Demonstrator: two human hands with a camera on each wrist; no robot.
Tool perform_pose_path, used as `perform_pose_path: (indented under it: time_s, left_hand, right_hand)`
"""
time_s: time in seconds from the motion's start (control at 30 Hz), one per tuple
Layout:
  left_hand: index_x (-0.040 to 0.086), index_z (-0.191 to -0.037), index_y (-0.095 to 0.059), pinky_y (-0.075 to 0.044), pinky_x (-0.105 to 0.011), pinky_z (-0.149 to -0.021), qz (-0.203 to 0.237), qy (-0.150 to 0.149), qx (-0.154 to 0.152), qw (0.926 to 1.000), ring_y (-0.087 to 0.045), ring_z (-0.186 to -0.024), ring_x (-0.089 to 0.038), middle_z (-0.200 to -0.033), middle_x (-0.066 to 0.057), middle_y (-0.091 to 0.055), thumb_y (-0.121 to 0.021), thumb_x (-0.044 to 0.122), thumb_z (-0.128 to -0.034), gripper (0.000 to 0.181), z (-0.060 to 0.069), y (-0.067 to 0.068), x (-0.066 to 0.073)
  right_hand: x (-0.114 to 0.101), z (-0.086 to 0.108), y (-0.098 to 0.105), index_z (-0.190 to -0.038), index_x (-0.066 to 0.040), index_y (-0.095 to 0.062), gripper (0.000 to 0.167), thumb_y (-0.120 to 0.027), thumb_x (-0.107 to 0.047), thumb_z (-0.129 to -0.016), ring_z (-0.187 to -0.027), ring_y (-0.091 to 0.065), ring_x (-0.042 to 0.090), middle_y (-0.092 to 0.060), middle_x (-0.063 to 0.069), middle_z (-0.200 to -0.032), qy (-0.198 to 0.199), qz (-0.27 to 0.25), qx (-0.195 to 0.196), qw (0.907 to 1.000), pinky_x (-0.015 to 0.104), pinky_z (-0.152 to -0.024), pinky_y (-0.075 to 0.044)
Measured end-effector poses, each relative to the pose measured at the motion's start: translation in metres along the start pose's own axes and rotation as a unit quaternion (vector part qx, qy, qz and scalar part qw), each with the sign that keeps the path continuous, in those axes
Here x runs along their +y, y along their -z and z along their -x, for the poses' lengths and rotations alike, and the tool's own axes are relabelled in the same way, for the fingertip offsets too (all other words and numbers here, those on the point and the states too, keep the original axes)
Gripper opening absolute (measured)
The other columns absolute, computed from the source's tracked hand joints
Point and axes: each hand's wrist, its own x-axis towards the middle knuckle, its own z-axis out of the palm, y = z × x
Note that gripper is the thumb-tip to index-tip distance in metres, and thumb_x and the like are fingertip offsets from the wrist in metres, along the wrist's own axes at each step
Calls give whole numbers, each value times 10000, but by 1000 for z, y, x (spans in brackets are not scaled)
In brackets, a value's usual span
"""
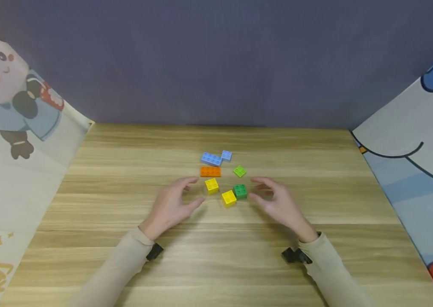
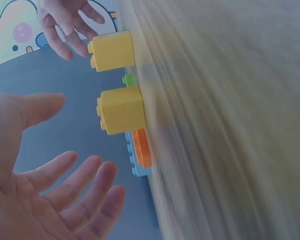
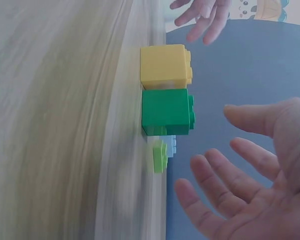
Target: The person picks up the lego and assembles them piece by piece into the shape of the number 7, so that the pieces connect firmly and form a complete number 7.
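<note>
My left hand (image 1: 171,205) hovers left of the loose building bricks, thumb and fingers apart, holding nothing. Nearest to it stands a yellow brick (image 1: 211,186). A second yellow brick (image 1: 228,198) lies closer to me, beside a dark green brick (image 1: 240,191). Just right of the green brick is my right hand (image 1: 279,204), fingers spread and grasping nothing. Farther back lie a flat orange brick (image 1: 210,171), a long blue brick (image 1: 211,159), a small blue brick (image 1: 226,155) and a thin light green brick (image 1: 239,171). In the left wrist view the left palm (image 2: 45,200) faces the bricks.
The bricks sit on a wood-grain tabletop (image 1: 216,264). A dark grey-blue panel (image 1: 220,64) rises along the back edge. Side walls with cartoon prints, an animal figure (image 1: 9,85) at left and a white face (image 1: 412,123) at right, bound the table.
</note>
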Motion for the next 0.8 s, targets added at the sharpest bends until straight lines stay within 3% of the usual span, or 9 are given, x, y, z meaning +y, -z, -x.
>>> perform_pose_path:
  time_s: [0.33, 0.6, 0.8]
  left_hand:
    - [146, -1421, -668, -615, -468, -966, 620, 170, -320, 9974, -737, -1132, -261, -1400, -65, -718, -836, 330, -933, 547, -13, -15, 4]
    - [116, -1423, -656, -611, -447, -939, 392, 285, -272, 9985, -731, -1098, -248, -1388, -81, -721, -838, 302, -927, 560, -20, -19, 7]
    - [106, -1424, -654, -603, -463, -972, 319, 396, -408, 9979, -727, -1128, -266, -1396, -100, -713, -851, 284, -918, 571, -29, -19, 8]
  right_hand:
    - [-4, -5, -9, -1443, -37, -621, 523, -787, -113, -953, -1202, -706, 373, -686, 176, -1415, -184, 64, -319, 9993, 568, -1046, -575]
    - [0, -11, -15, -1449, -52, -620, 526, -787, -103, -953, -1211, -714, 382, -674, 191, -1428, -390, -127, -478, 9980, 518, -1030, -598]
    - [1, -14, -18, -1444, -46, -627, 516, -785, -87, -954, -1224, -707, 376, -690, 190, -1396, -566, -230, -567, 9965, 492, -1032, -601]
